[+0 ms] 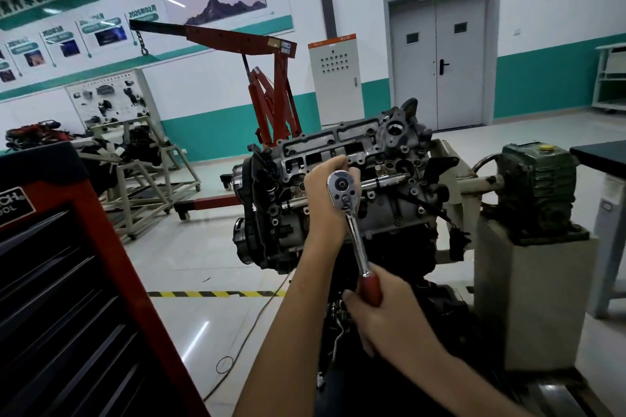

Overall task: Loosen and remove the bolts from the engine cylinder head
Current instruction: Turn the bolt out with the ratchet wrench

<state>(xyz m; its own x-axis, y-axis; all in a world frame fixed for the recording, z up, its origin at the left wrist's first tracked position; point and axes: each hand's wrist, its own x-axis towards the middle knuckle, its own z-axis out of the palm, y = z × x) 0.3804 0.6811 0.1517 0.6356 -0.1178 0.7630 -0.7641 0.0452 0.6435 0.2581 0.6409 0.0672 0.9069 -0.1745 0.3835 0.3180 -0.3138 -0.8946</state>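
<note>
A grey engine cylinder head (382, 159) sits tilted on a stand, its open top face toward me. A chrome ratchet wrench (354, 230) with a red handle stands against the head, its round head (342, 187) at the middle of the engine. My left hand (323, 200) wraps around the wrench just behind its round head, fingers curled over the top. My right hand (376, 311) grips the red handle lower down. The socket and the bolt under it are hidden by my left hand and the wrench head.
A red and black tool cabinet (61, 281) stands close at my left. A red engine hoist (267, 88) is behind the engine. The stand's grey gearbox (538, 179) and pillar (528, 298) are at the right, beside a table (603, 159). A cable lies on the floor.
</note>
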